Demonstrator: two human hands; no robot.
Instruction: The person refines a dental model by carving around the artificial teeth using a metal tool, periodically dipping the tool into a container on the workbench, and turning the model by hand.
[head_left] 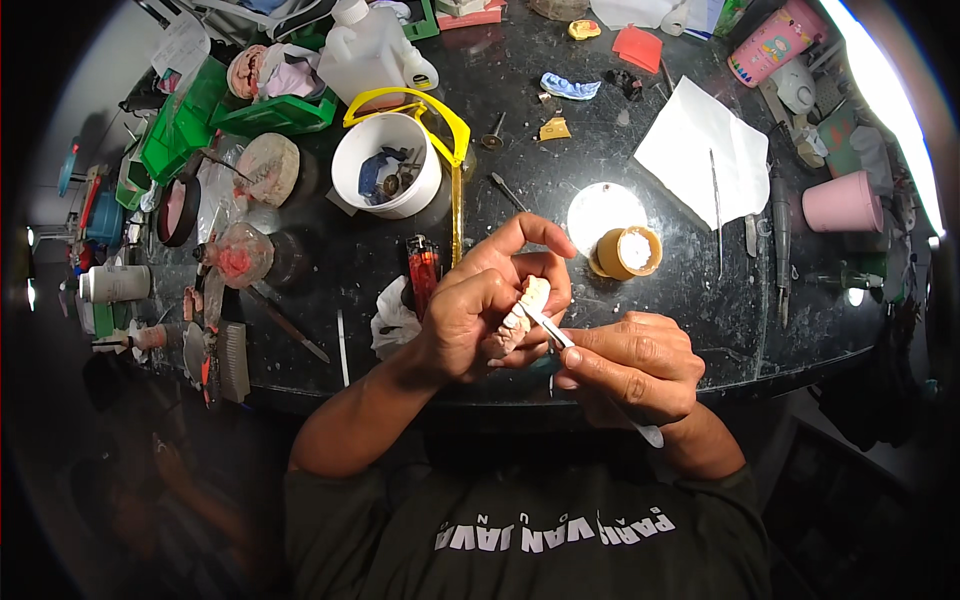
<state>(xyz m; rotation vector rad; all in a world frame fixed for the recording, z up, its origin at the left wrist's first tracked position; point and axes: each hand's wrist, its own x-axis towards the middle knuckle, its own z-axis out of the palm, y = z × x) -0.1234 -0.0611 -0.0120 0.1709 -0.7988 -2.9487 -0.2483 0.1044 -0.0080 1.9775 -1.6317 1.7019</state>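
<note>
Held up over the table's near edge is a cream-coloured dental model with a row of teeth. The fingers of my left hand are closed round it from the left. In my right hand a slim white-and-metal hand tool is pinched; its tip meets the teeth, or lies just in front of them, and its flat other end sticks out below the palm. Beyond my hands stands a small tan pot with white material in it, beside a round white disc.
A white tub of small tools stands far left of my hands, near a yellow saw frame. A red lighter lies by my left wrist. White paper with a thin tool, a handpiece and a pink cup are at right.
</note>
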